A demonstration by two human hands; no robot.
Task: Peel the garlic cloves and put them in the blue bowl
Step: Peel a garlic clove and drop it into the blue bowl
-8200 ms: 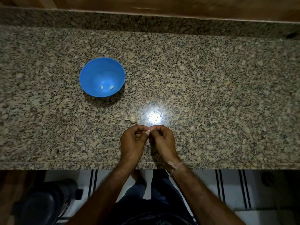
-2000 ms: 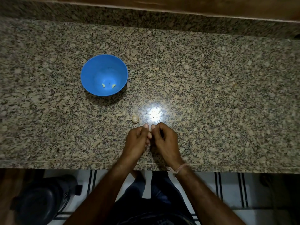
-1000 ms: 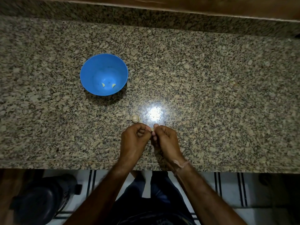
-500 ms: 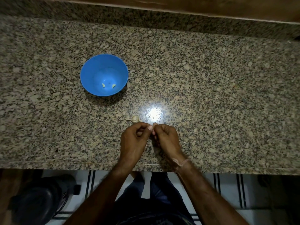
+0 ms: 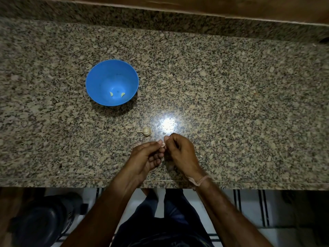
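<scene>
Both hands meet over the near part of the counter. My left hand (image 5: 145,158) and my right hand (image 5: 179,154) pinch a small pale garlic clove (image 5: 162,144) between their fingertips; most of the clove is hidden by the fingers. A garlic bulb (image 5: 146,131) with a short stem lies on the granite just beyond my left hand. The blue bowl (image 5: 99,75) stands farther back and to the left, with two peeled cloves (image 5: 116,94) at its bottom.
The speckled granite counter (image 5: 231,104) has a bright light reflection just right of the bulb. Its front edge runs below my wrists. A raised granite backsplash lines the far side. A dark round object (image 5: 42,221) sits on the floor at lower left.
My left hand has turned more palm-up and its lower fingers have loosened. Both hands stay at the same spot, pinching the clove. Bowl and bulb have not moved.
</scene>
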